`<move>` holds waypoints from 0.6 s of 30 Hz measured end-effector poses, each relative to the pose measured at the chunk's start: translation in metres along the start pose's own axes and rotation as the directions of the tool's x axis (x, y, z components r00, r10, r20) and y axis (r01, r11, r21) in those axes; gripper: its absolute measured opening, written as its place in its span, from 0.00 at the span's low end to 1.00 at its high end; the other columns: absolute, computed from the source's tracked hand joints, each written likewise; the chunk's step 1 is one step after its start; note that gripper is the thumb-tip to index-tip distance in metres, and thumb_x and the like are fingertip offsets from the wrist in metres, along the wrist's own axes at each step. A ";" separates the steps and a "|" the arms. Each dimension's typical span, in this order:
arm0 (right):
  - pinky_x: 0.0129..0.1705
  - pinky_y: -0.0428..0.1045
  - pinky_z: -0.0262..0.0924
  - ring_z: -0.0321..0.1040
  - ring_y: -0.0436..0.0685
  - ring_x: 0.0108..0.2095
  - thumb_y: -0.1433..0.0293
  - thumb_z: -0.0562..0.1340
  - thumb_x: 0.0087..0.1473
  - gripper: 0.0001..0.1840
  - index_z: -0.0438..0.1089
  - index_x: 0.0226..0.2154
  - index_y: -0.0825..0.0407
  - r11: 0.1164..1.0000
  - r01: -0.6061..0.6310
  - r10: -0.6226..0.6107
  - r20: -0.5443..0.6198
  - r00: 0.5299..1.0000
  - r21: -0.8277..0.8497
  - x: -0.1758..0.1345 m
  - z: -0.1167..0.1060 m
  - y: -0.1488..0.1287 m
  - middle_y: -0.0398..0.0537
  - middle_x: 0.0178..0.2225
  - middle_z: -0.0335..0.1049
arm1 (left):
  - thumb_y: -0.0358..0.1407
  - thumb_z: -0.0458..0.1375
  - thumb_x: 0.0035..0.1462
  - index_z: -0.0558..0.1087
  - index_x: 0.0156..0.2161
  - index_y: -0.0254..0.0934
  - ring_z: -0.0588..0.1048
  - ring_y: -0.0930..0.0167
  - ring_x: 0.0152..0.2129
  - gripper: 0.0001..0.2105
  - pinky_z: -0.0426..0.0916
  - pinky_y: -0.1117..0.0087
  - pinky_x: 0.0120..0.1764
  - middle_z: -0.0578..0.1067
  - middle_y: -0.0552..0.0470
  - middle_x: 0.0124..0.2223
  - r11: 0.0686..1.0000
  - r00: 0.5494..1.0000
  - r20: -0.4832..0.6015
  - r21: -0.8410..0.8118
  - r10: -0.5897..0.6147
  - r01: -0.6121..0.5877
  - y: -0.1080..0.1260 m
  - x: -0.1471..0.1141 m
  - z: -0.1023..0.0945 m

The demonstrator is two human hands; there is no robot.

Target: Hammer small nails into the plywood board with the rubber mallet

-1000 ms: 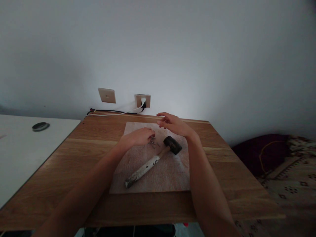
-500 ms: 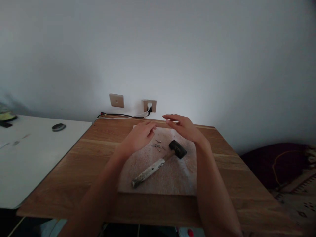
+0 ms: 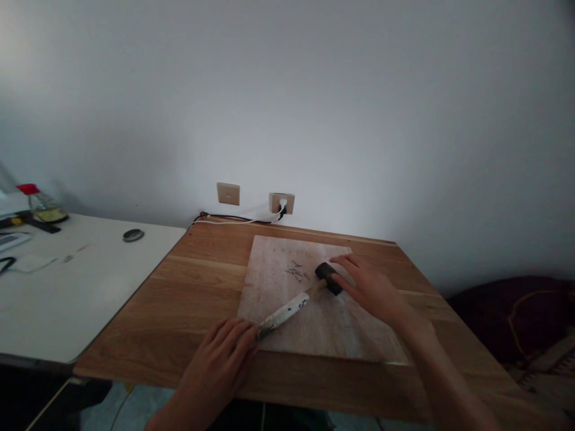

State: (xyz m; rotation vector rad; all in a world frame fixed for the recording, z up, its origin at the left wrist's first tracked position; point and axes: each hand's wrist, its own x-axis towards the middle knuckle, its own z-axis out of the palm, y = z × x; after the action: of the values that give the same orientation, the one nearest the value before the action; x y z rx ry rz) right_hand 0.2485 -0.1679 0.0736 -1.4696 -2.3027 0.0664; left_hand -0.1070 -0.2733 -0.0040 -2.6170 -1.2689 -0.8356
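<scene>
A mallet (image 3: 284, 312) with a black head and a worn, white-painted handle lies diagonally on a pale wooden board (image 3: 269, 257). At the end of its handle, by the board's front left corner, is my left hand (image 3: 229, 350), palm down with fingers extended; its thumb is hidden. My right hand (image 3: 368, 287) is beside the black head, thumb and fingers apart. Whether its fingertips touch the head is hard to tell. Several small metal nails (image 3: 295, 271) lie loose on the board, left of the mallet head.
The board rests on a brown wooden table (image 3: 179, 299) against a wall with a plugged socket (image 3: 282, 203) and cables. On the left, a white table (image 3: 67, 287) holds a round dark lid (image 3: 133, 235) and a red-capped bottle (image 3: 45, 203). A dark purple cushion-like thing (image 3: 516, 317) is at right.
Both hands have come down from over the far part of the board. The left moved nearer to the handle's end, the right to the mallet head. The view has shifted left.
</scene>
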 end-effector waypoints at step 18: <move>0.65 0.72 0.60 0.64 0.69 0.65 0.53 0.47 0.72 0.30 0.66 0.67 0.46 0.958 -0.283 0.284 -0.021 0.959 0.056 -0.107 0.064 0.017 0.55 0.64 0.70 | 0.38 0.48 0.71 0.75 0.53 0.37 0.84 0.62 0.40 0.15 0.76 0.61 0.46 0.84 0.44 0.48 0.976 0.985 -0.061 0.137 -0.159 0.166 -0.033 -0.027 -0.005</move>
State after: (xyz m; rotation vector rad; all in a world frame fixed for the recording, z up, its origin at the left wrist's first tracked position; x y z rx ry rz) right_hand 0.2790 -0.2437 -0.0222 -1.7510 -2.0359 0.1843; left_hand -0.1476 -0.2729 -0.0181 -2.3935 -1.4868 -0.7961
